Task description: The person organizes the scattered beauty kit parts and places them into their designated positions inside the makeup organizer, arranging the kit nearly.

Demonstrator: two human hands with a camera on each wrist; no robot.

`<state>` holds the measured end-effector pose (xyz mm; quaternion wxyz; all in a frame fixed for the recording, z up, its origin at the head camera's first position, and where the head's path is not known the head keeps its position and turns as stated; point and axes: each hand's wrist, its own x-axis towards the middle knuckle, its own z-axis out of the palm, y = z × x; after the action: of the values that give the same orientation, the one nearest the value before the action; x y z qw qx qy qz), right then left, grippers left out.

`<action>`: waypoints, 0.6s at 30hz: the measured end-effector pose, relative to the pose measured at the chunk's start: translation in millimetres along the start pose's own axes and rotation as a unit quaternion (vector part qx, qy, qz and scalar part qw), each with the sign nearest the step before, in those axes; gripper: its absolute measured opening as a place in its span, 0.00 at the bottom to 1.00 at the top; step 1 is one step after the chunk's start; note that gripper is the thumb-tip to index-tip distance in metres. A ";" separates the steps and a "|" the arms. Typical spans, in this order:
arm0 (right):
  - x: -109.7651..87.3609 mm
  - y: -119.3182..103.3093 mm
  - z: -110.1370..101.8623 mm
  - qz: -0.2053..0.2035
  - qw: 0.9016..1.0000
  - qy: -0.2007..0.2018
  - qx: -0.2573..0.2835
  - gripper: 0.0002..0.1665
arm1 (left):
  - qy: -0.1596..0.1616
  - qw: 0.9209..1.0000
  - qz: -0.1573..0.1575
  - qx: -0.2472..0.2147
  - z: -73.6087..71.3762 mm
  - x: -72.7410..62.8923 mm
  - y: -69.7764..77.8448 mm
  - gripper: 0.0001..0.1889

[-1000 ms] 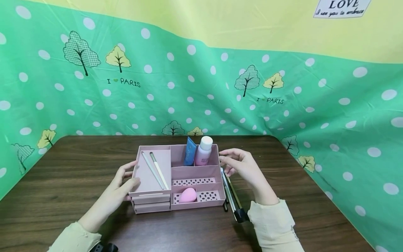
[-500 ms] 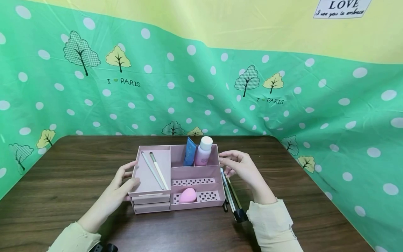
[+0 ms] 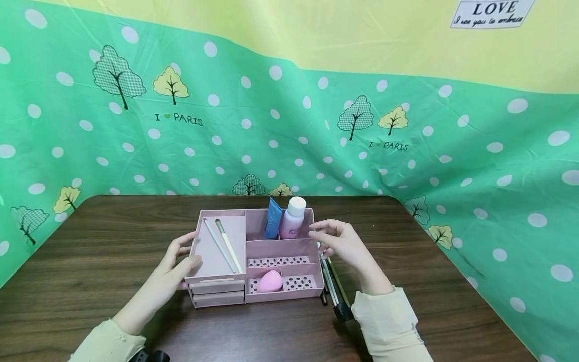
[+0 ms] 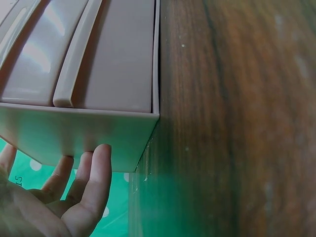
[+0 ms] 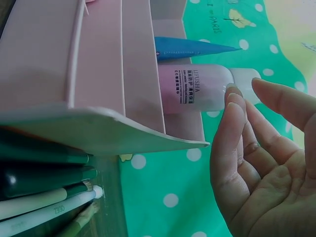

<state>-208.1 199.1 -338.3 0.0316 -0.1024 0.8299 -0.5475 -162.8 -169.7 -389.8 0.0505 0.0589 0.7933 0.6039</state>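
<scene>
A pink desk organizer (image 3: 278,248) stands on the table. My left hand (image 3: 169,264) rests against its left side, the thumb at the top edge; in the left wrist view its fingers (image 4: 101,168) touch the side wall. My right hand (image 3: 344,246) is at the right wall, fingers bent and holding nothing. Close to its fingertips in the right wrist view is a pink bottle (image 5: 197,89) with a white cap, beside a blue tube (image 5: 192,48). Both stand in the back compartment. Two slim sticks (image 3: 221,244) lie in the left tray, and a pink makeup sponge (image 3: 270,281) sits in a front compartment.
Several long brushes or pens (image 3: 332,281) lie on the table along the organizer's right side, partly under the right hand. Two drawers (image 3: 218,291) are at the organizer's front left. A green dotted curtain (image 3: 289,125) hangs behind the dark wooden table (image 3: 126,221).
My right hand has shifted slightly left and down, its fingertips now over the organizer's right edge. The left hand and the things in the organizer have stayed put.
</scene>
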 end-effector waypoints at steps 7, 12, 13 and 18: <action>1.4 4.8 4.0 0.001 1.000 -0.008 -0.005 0.22 | -0.002 1.000 -0.003 0.000 -0.2 -0.1 1.0 0.32; 2.0 6.3 6.8 0.006 1.000 -0.011 -0.005 0.21 | -0.004 1.000 -0.003 -0.001 -0.4 -0.5 1.8 0.32; 2.1 6.5 7.3 0.006 1.000 -0.012 -0.005 0.21 | -0.004 1.000 -0.003 -0.002 -0.5 -0.5 1.9 0.32; 2.8 8.5 8.9 0.005 1.000 -0.017 0.000 0.21 | -0.004 1.000 -0.005 -0.003 -0.4 -0.4 2.1 0.32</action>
<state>-210.5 193.7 -349.5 0.0482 -0.1077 0.8297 -0.5457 -162.4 -169.5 -387.7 0.0570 0.0573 0.7914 0.6060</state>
